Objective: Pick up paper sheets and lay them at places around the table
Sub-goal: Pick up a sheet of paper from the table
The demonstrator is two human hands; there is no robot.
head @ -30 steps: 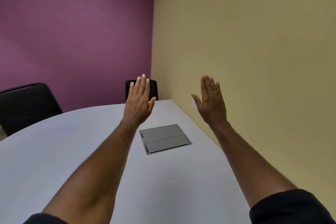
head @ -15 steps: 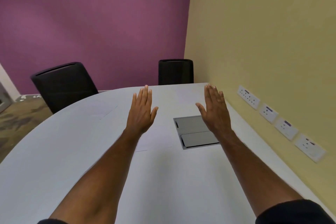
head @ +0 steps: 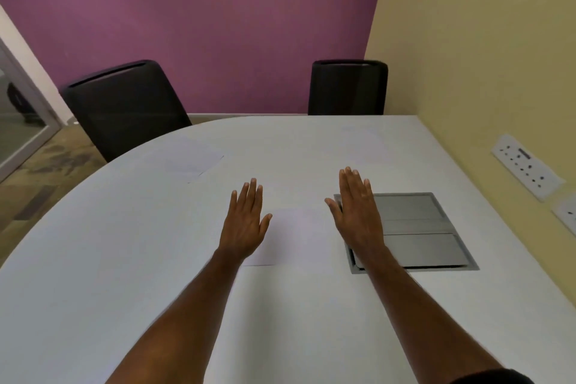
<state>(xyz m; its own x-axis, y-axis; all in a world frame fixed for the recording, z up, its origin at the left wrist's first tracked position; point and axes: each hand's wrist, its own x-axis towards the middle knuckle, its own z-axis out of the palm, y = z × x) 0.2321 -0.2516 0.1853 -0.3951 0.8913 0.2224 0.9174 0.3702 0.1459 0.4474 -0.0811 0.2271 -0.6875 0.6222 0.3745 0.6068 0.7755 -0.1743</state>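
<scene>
A white paper sheet (head: pixel 293 234) lies flat on the white table (head: pixel 124 259), between my two hands. My left hand (head: pixel 246 224) hovers flat and palm down over the sheet's left edge, holding nothing. My right hand (head: pixel 358 215) is also flat and palm down, just right of the sheet and over the left side of a grey panel. Another white sheet (head: pixel 193 159) lies at the far left by a chair. A faint third sheet (head: pixel 361 134) seems to lie near the far edge.
A grey metal cable hatch (head: pixel 417 234) is set into the table at the right. Two black chairs (head: pixel 124 103) (head: pixel 347 87) stand at the far edge before a purple wall. The yellow wall with white sockets (head: pixel 526 165) runs along the table's right side.
The view has tilted down and turned left, bringing the table, chairs and sheets into sight. Both hands have lowered from raised in the air to just above the table.
</scene>
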